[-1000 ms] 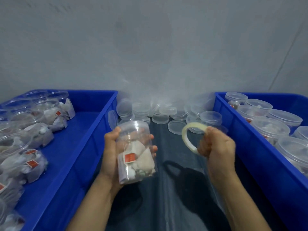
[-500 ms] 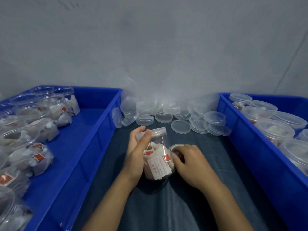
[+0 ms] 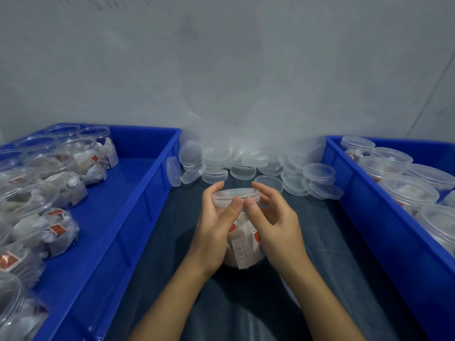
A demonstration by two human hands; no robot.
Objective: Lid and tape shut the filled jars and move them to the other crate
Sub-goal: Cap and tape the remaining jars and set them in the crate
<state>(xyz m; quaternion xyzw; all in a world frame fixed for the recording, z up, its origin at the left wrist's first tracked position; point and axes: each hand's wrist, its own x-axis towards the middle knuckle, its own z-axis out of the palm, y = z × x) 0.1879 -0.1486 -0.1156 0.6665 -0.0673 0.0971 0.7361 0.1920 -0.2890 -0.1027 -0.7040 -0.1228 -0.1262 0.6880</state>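
A clear filled jar (image 3: 242,247) with white sachets and red tags stands upright on the dark cloth in the middle. A clear lid (image 3: 236,195) sits on its mouth. My left hand (image 3: 216,222) curls round the jar's left side, thumb on the lid's rim. On the other side my right hand (image 3: 273,222) cups the jar, its thumb pressing the rim beside the left thumb. The tape roll is out of sight. Open filled jars (image 3: 59,168) fill the left blue crate (image 3: 138,198). Lidded jars (image 3: 408,190) stand in the right blue crate (image 3: 364,207).
A heap of loose clear lids (image 3: 246,163) lies against the grey wall behind the jar, between the two crates. Dark cloth (image 3: 236,303) covers the table between the crates.
The jar came down from the air onto the cloth and now stands upright. My right hand no longer shows the tape roll; both hands now hold the lidded top.
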